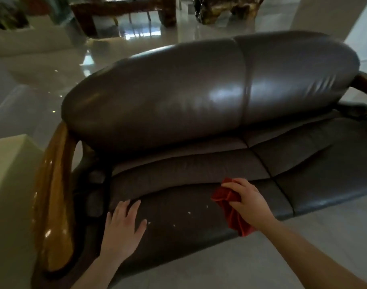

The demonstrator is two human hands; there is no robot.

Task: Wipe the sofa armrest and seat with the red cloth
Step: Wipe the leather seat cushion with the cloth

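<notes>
A dark leather sofa fills the view, with a rounded backrest [178, 97] and a seat cushion [182, 224] below it. Small white specks dot the seat cushion's front. My right hand [247, 199] grips the crumpled red cloth [230, 207] over the middle of the seat, and part of the cloth hangs down past the front edge. My left hand [124, 226] lies flat with spread fingers on the left part of the seat. A glossy wooden armrest [53, 192] curves down the sofa's left side, to the left of that hand.
A pale block-shaped side table [9, 174] stands left of the armrest. A second wooden armrest [364, 82] shows at the far right. Shiny tiled floor [42, 65] surrounds the sofa, with a dark wooden table [124, 11] far behind.
</notes>
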